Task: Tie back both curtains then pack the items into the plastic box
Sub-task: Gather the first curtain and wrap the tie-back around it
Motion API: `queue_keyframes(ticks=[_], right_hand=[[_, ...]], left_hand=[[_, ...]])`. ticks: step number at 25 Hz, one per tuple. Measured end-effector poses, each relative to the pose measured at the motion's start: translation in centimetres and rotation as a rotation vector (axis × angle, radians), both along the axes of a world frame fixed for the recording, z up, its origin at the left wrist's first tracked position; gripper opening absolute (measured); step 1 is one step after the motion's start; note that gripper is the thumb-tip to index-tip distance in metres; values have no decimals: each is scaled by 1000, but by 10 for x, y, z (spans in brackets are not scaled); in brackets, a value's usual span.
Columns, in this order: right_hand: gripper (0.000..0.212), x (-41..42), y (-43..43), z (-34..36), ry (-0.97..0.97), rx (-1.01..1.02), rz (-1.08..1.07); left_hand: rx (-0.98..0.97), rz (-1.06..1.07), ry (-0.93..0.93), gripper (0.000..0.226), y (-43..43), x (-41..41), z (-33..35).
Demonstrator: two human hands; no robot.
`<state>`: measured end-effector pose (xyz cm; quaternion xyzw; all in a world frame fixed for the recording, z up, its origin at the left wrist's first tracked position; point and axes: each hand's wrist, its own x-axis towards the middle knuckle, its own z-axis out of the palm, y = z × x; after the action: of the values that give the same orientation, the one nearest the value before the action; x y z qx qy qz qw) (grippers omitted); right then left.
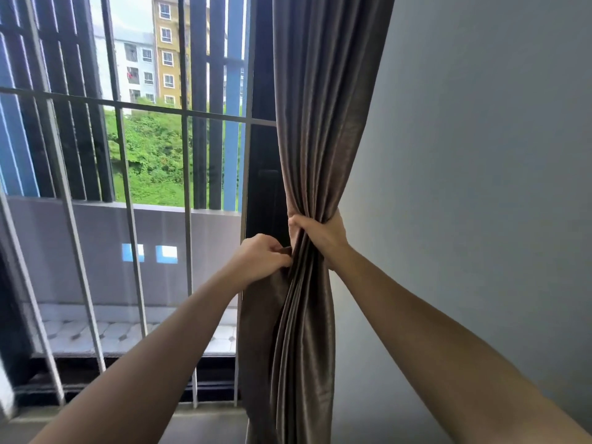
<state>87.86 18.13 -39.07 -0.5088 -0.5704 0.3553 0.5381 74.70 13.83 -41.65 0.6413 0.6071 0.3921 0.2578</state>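
A brown-grey curtain (323, 116) hangs at the right side of the window, gathered into a narrow bunch at mid height. My right hand (323, 235) wraps round the bunch from the wall side and squeezes it together. Just left of it and slightly lower, my left hand (261, 257) pinches a dark edge of the fabric or a strip at the bunch; which one I cannot tell. Below the hands the curtain falls in tight folds to the floor. No second curtain or plastic box is in view.
White metal window bars (128, 200) stand left of the curtain, with a balcony wall (105, 248) and buildings beyond. A plain grey wall (480, 155) fills the right side. The dark door frame (262, 193) runs behind the curtain's left edge.
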Motion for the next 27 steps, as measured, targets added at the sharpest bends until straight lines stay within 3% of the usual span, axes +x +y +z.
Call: queue_keyframes(ticks=[4,7,9,12,16,18,21,24,27], right_hand=[[93,-3,-1,27,-49,-124,25],[93,2,-4,33,-133,-180,50],[87,7,-5,35,-149,-187,87],[80,13,-5,38,-157,-189,142],[78,14,-6,43,-160,-185,207],[76,16,-5,49,-156,-188,246],[64,21,-6,55,-209,-164,317],[50,19,-5,56,-278,-139,364],[59,16,-2,52,-282,-147,340]], left_hand=[[-43,-6,-221,16,-10,25,-6],[-112,-60,-657,9,-17,45,-17],[-75,-74,-779,15,-19,50,-28],[23,-47,-645,17,-16,54,-37],[102,190,-126,63,0,60,-36],[99,189,-192,79,3,62,-32],[71,130,-353,76,7,71,-23],[110,342,-365,67,13,88,-20],[119,546,-388,51,16,101,-20]])
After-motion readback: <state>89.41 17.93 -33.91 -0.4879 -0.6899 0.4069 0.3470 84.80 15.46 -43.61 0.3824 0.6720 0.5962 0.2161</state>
